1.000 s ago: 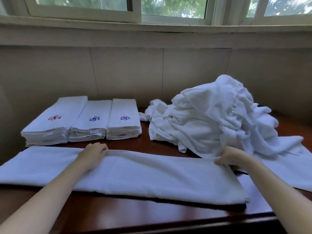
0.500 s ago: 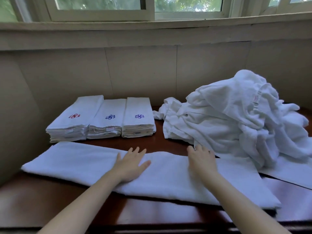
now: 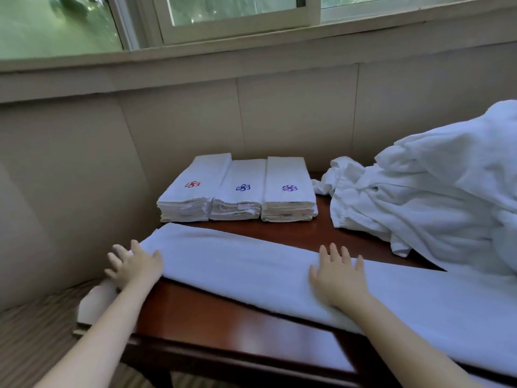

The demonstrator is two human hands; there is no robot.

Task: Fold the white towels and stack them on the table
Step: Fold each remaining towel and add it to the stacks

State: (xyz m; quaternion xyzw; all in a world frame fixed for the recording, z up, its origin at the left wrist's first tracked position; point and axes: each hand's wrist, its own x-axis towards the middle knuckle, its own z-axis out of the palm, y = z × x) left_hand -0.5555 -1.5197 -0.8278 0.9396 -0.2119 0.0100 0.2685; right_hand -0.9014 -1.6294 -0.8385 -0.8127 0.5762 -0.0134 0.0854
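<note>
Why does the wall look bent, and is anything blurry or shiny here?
Head view: the wide-angle lens bows the sill and wall panels; the left hand is smeared with blur at the towel end, the right hand sharper; window daylight leaves a soft sheen on the table.

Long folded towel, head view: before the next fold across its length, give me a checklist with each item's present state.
1. Long folded towel lies flat in a strip on the table: ok.
2. Left hand at the towel's left end, fingers spread: ok; whether it grips the edge, cannot tell.
3. Right hand flat on the towel near its middle, holding it down: ok.
4. Towel's left end sits fully on the table: not ok, it reaches past the table's left edge.
5. Towel's right end clear of the unfolded pile: cannot tell, it runs out of view.
6. Three folded stacks behind the towel are tidy, ready to receive it: ok.
</note>
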